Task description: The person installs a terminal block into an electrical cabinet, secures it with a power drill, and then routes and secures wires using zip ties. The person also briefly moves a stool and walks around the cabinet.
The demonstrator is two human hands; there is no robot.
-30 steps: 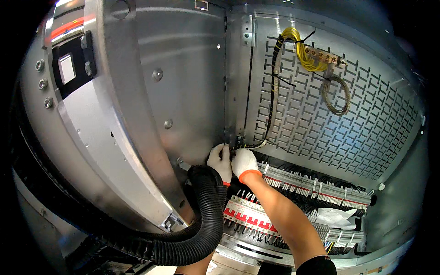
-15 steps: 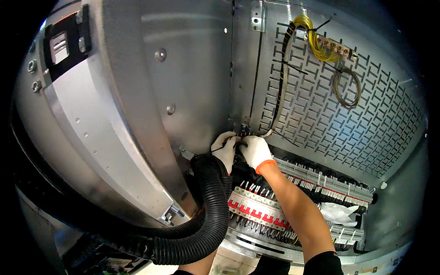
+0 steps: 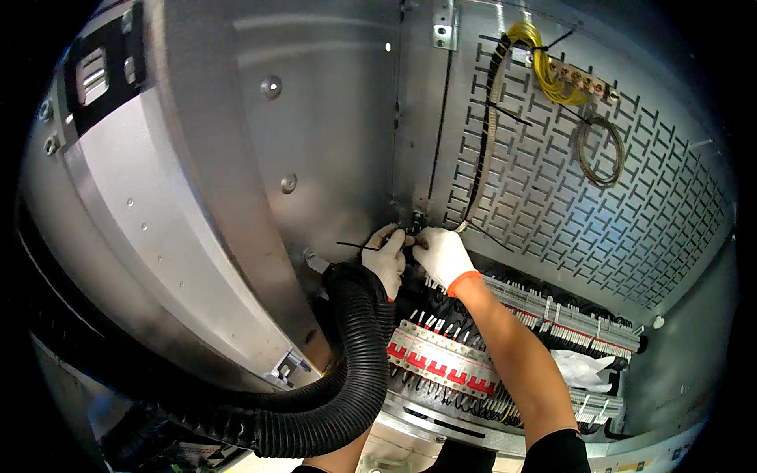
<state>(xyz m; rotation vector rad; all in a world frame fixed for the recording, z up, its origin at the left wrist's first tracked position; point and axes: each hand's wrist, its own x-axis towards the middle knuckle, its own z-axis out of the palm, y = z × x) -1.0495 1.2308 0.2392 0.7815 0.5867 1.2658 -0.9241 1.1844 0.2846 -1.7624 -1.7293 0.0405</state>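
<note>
A grey metal cabinet (image 3: 331, 158) is standing open, its slotted back panel (image 3: 599, 205) filling the right side and the swung-out door (image 3: 158, 236) curving across the left. Near the lower left corner of that back panel, both gloved hands are working close together. The left hand (image 3: 386, 256) is closing its fingers (image 3: 377, 240) around a thin black cable tie (image 3: 359, 247), whose free tail is sticking out leftward toward the door. The right hand (image 3: 443, 254) is pinching the spot where a black cable bundle (image 3: 482, 158) comes down the panel; its fingertips are pressed together there, though exactly what they are gripping is too small to tell. A thick ribbed black hose (image 3: 359, 370) is looping up from the bottom edge of the cabinet to just below the left hand, and a row of red breakers (image 3: 441, 366) is sitting beneath the right forearm.

Judging from this, a tie is being cinched around the bundle. To do it well, the right hand should be keeping the wires gathered and flat against the panel while the left is drawing the tail straight along its own line, not sideways, so the lock seats squarely. Pulling snug rather than hard should be sparing the insulation. The yellow wires (image 3: 540, 59) and the coiled cable (image 3: 601, 150) near the top right corner are hanging well apart from the work.
</note>
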